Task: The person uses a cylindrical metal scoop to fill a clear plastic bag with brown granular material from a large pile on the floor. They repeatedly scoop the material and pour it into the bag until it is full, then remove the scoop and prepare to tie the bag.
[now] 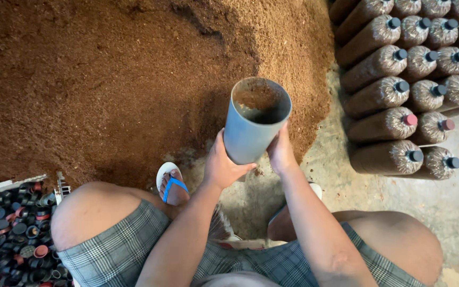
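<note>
A grey-blue plastic tube [251, 127] stands upright in front of me, its open top showing brown sawdust inside. My left hand [223, 165] wraps its left side near the bottom. My right hand [281, 150] presses against its right side. Both hands grip the tube together just above the concrete floor [452, 202], at the edge of a big heap of brown sawdust [107, 79]. I sit with bare knees apart, in checked shorts, and my left foot [172, 186] wears a white sandal with a blue strap.
Rows of filled, sawdust-packed bags with dark and red caps [410, 85] lie stacked at the right. A box of several loose black and red plastic rings and caps [11, 228] sits at the lower left by my knee.
</note>
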